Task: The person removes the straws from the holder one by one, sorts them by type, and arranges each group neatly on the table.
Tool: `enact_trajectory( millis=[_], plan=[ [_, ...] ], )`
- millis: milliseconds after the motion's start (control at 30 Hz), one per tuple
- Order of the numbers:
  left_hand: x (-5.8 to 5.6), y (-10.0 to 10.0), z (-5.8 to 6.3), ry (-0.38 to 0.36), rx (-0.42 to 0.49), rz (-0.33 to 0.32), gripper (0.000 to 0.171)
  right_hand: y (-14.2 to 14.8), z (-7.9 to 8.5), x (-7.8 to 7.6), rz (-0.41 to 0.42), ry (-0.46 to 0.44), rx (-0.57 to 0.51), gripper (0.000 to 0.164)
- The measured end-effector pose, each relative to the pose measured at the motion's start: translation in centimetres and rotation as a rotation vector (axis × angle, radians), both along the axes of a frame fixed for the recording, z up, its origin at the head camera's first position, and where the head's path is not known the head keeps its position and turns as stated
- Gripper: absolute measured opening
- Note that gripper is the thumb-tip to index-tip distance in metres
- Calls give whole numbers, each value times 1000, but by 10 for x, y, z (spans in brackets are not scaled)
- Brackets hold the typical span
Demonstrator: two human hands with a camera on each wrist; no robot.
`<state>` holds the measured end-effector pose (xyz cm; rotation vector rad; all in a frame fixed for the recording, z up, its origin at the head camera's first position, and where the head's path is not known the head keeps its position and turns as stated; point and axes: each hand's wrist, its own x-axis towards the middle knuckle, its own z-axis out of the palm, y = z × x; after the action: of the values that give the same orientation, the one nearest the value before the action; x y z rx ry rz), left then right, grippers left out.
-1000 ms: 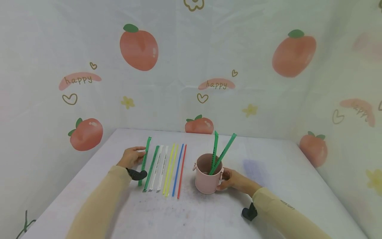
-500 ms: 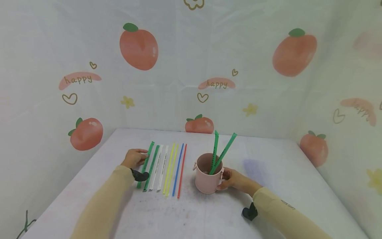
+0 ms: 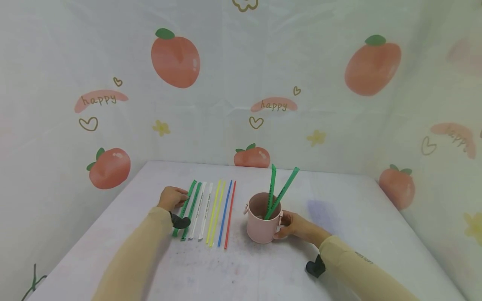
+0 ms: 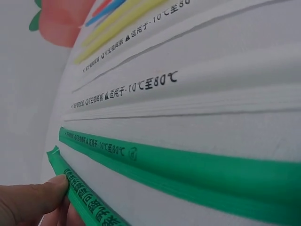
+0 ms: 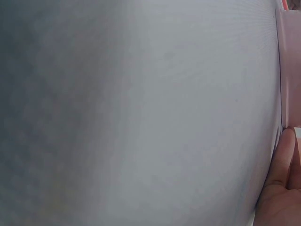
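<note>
My left hand (image 3: 172,197) pinches a green-wrapped straw (image 4: 89,202) between thumb and fingers near its far end. That straw lies leftmost in a row, slanting close to the tabletop. Beside it on the right lies a second green-wrapped straw (image 4: 188,172). At the right side of a pink bucket-shaped cup (image 3: 260,230), my right hand (image 3: 297,227) holds the cup by its side lug. Two green-wrapped straws (image 3: 288,186) lean out of the cup. In the right wrist view, the cup's wall and my fingers (image 5: 283,157) show only at the right edge.
Right of the green straws lie two white-wrapped straws (image 3: 205,212), two yellow straws (image 3: 214,211), a blue straw (image 3: 224,214) and a red straw (image 3: 230,214). They stand between my left hand and the cup. A fruit-printed cloth (image 3: 211,125) backs the table.
My left hand has moved slightly right and brought the leftmost green-wrapped straw lower and nearer the second green one, its far end tilted right. My right hand and the cup stay put.
</note>
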<state>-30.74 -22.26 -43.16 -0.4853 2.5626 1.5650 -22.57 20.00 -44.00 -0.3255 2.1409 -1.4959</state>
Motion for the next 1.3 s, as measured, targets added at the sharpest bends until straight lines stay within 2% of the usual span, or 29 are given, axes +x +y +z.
enact_trajectory(
  millis=[333,667,1300],
  plan=[
    [0,0,-1,8,-55,-1,25,-2,0,1,-26,-8,27,77],
    [2,-6,-2,14,-18,-10,29,-1,-1,0,-24,-3,32,75],
    [0,-8,-4,-17,45,32,31,-4,3,3,-66,-27,55,72]
  ],
)
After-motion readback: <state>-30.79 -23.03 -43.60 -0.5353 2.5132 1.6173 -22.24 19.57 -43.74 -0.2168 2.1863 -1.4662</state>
